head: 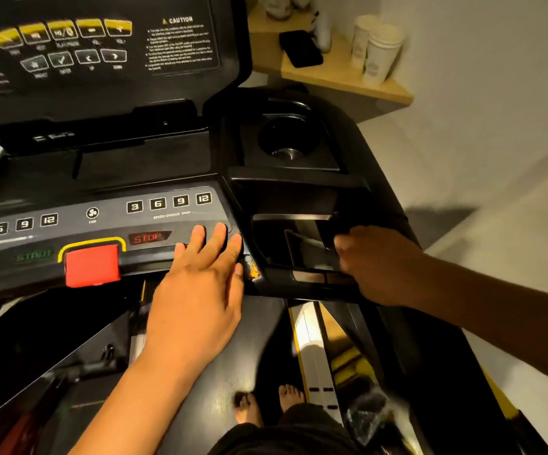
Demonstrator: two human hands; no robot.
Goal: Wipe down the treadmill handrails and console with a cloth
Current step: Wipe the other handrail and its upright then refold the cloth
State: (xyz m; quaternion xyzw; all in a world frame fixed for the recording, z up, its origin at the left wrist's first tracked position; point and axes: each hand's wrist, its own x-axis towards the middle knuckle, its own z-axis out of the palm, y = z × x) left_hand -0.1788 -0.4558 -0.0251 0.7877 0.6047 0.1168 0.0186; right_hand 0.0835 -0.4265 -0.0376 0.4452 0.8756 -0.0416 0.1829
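Observation:
The black treadmill console (108, 205) fills the left and middle of the view, with speed buttons, a STOP label and a red safety key (92, 264). My left hand (200, 290) lies flat and open on the console's lower right edge, fingers spread beside STOP. My right hand (377, 267) is closed around something dark, apparently a dark cloth (341, 229), and presses it into the storage pocket (298, 251) on the console's right side. The right handrail (387, 192) runs just behind that hand. Most of the cloth is hidden by my fingers and blurred.
A round cup holder (285, 139) sits above the pocket. Behind the treadmill a wooden shelf (348, 83) holds paper cups (377, 50) and a black phone (300, 49). My bare feet (266, 405) stand on the belt (226, 356). A white wall is at the right.

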